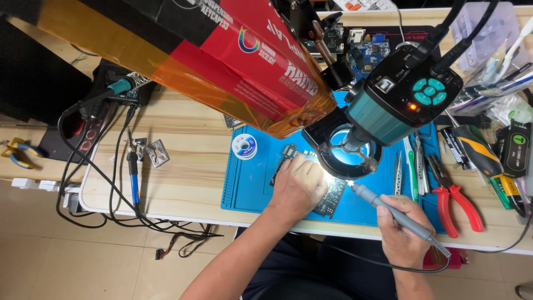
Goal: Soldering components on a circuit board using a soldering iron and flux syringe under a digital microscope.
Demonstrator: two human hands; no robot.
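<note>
My left hand (297,186) pressing flat on the dark green circuit board (332,197) (partly hidden), on the blue rubber work mat (247,186), my right hand (402,228) closed around the grey pen-shaped soldering iron (397,215), tip at the board's edge, under the teal microscope camera (397,97).

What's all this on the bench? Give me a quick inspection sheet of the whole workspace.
Surface: pale wooden table with a blue work mat on it.
Job's things: dark circuit board on the mat, lit under a microscope camera with a ring light.
Clutter: solder spool, red-handled pliers, tweezers, a screwdriver, and a red box overhead.
Hands: left hand rests on the board; right hand holds a grey soldering pen, tip by the board.
Cables: black tangle hanging off the left table edge.
Surroundings: tiled floor.
</note>
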